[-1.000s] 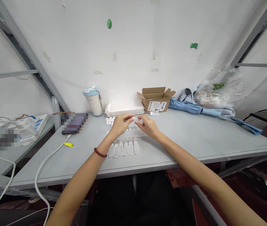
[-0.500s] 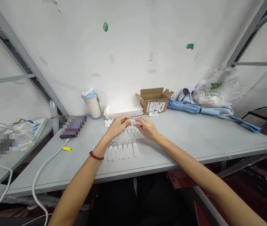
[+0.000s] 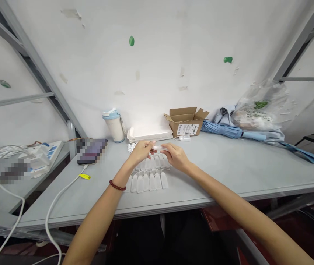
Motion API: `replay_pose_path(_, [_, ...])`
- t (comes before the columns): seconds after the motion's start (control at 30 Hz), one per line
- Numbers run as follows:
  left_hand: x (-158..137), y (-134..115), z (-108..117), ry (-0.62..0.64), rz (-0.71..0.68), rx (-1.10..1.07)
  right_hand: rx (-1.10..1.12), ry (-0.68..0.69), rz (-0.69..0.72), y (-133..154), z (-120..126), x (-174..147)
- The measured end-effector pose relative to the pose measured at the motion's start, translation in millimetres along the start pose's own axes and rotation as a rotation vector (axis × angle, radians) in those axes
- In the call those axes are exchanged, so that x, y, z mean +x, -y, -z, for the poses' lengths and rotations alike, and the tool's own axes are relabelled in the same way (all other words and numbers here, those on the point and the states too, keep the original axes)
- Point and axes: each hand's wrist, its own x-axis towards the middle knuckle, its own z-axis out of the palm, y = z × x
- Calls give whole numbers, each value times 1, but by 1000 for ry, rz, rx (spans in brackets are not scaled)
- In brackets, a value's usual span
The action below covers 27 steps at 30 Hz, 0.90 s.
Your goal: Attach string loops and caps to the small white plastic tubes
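Above the middle of the table, both hands meet around one small translucent plastic bottle (image 3: 158,148) with a white end. My left hand (image 3: 142,151) pinches its white end, fingers closed. The other end sits between the thumb and fingers of my right hand (image 3: 177,156), partly hidden by them. Below the hands lie two rows of similar translucent bottles (image 3: 146,182) with thin white cords at their tops; the hands cover part of the back row. Close behind my left hand is a pile of small white pieces (image 3: 131,147), perhaps caps.
Behind the hands are a stack of white trays (image 3: 150,134), an open cardboard box (image 3: 187,123) and a similar bottle (image 3: 185,138). A tumbler (image 3: 114,127) and a phone (image 3: 93,151) with a white cable (image 3: 63,189) stand left; a blue umbrella (image 3: 223,129) and plastic bag (image 3: 264,106) lie right.
The view has shifted slightly, so everything sits a little lower and farther right. Both hands still hold the bottle, and its white end shows more plainly between the fingers.
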Motion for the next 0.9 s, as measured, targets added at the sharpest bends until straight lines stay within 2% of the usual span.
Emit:
replay_pose_path(0.2, [-7, -8, 4, 78, -79, 95, 12, -4, -45, 1, 1, 1])
replay_pose_path(0.33, [-4, -6, 3, 93, -69, 153, -22, 24, -45, 1, 0, 0])
replay_pose_path(0.57, [-3, 0, 1, 89, -45, 116, 10, 30, -56, -1, -1, -2])
replay_pose_path(0.67, [-2, 0, -1, 33, -116, 158, 100, 34, -150, 0, 2, -1])
replay_pose_path(0.77, [-1, 2, -2, -11, -206, 181, 257, 89, -313, 4, 7, 3])
replay_pose_path(0.9, [1, 4, -2, -46, -210, 145, 392, 127, -462, 10, 13, 10])
